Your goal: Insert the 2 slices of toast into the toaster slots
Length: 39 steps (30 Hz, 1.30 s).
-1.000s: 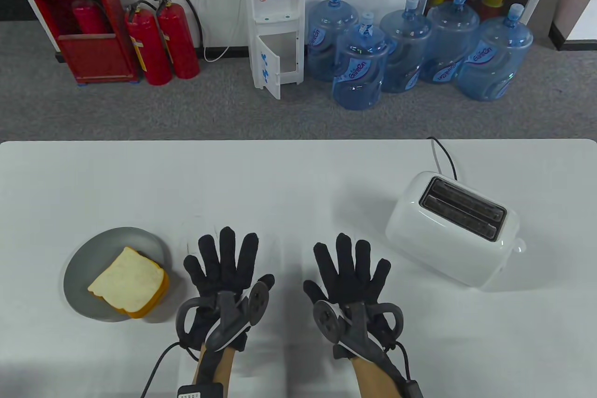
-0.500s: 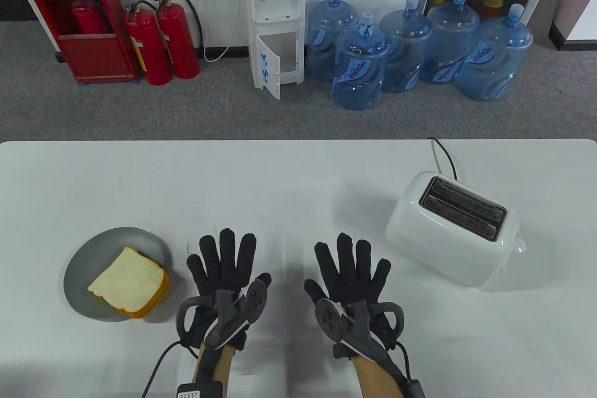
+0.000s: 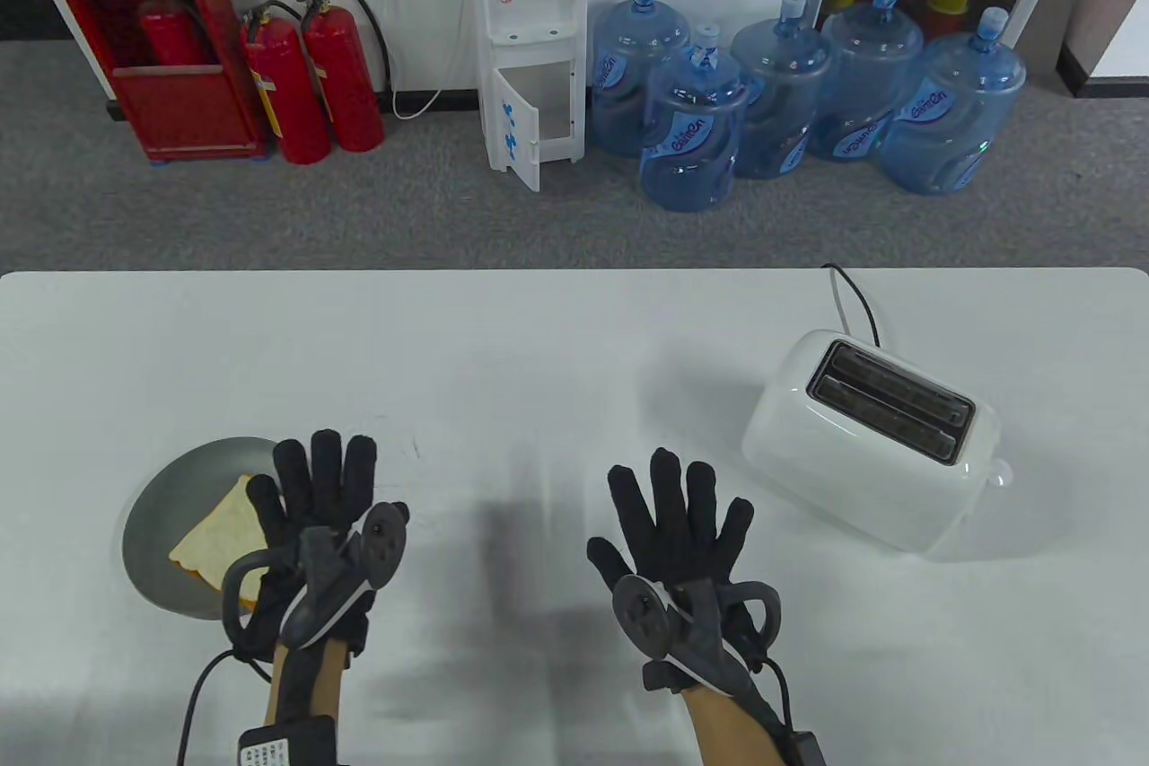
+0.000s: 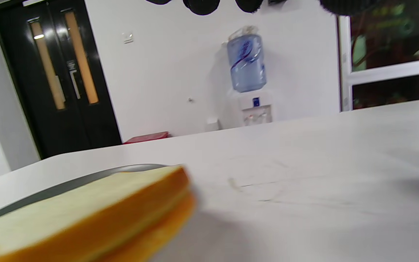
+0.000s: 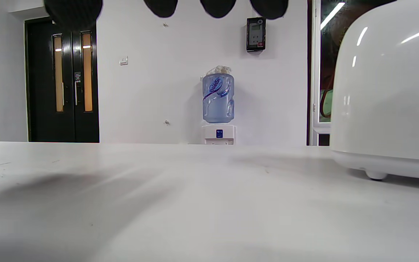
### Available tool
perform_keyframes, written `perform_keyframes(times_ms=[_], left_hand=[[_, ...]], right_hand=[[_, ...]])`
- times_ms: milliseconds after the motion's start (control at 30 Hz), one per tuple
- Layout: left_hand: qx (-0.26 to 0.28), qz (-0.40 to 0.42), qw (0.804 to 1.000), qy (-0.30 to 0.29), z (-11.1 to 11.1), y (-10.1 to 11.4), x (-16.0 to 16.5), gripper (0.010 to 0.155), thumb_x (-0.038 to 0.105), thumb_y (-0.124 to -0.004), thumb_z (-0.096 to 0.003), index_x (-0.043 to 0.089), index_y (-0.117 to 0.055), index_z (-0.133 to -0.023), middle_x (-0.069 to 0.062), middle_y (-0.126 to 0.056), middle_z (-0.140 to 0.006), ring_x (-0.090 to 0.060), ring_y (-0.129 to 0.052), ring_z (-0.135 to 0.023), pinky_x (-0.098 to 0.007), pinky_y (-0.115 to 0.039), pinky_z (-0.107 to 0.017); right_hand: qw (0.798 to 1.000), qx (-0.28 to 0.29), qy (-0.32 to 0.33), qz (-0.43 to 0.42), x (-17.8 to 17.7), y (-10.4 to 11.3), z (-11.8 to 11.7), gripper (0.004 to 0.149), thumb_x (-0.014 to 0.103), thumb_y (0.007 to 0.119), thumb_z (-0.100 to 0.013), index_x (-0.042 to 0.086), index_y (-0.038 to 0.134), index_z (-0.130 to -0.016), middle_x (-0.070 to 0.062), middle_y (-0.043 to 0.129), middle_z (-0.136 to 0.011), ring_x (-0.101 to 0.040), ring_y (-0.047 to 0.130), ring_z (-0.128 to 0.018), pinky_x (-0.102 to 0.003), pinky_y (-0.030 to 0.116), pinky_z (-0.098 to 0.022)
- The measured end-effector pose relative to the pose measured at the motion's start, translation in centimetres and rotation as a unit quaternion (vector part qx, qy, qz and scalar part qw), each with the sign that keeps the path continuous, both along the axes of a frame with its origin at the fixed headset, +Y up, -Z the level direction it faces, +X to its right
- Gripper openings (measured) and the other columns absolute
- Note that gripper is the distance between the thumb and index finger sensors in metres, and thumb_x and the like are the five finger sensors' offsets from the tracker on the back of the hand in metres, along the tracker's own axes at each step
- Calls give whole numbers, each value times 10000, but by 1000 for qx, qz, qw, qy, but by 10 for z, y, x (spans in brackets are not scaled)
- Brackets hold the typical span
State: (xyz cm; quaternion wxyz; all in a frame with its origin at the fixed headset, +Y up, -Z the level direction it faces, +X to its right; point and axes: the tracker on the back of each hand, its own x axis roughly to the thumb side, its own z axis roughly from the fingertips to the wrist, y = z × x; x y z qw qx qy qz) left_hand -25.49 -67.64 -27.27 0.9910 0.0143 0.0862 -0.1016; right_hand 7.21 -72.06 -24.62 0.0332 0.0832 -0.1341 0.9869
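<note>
Left grip (image 3: 310, 497) over toast (image 3: 211, 537), white table (image 3: 539, 353)

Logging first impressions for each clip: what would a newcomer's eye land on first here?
Two black-gloved hands spread over the white table: the left hand above the stacked toast slices on a grey plate, the right hand open mid-table. Right of them stands a white toaster, both slots empty.

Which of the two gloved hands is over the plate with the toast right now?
The left hand: its straight fingers reach over the grey plate and toast. The right hand is over bare table, apart from the toaster.
</note>
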Motion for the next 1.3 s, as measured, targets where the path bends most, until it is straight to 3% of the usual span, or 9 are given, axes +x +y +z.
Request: perform_keyframes(times_ms=[433,1000,1300], left_hand=[[-105,4,994,39,12,-25,-61,762,625,-621,-537,310,-375,-1185,-12,-408,-1260,-370,-412,-1209,-607,-391,-833],[-172,12,984,47,22,-49,-78,769,621,-663,-526,304,-407,-1178,-3,-480,-1243,-313,-517,-1213,-604,-412,-834],[-167,45,985,26,24,-52,-83,773,561,-708,-535,270,-395,-1179,-59,-462,-1235,-337,-590,-1184,-532,-523,-830]], right_hand=[[1000,-6,-3,-6,1,0,-1,742,651,506,-683,283,242,-1270,-191,177,-1325,-538,278,-1164,-803,276,-707],[1000,-6,-2,-8,2,1,-2,744,651,507,-684,278,243,-1271,-194,181,-1324,-537,293,-1164,-803,280,-706],[1000,-5,-6,-7,3,1,-2,743,650,505,-685,278,237,-1270,-195,168,-1322,-536,295,-1164,-803,284,-706]])
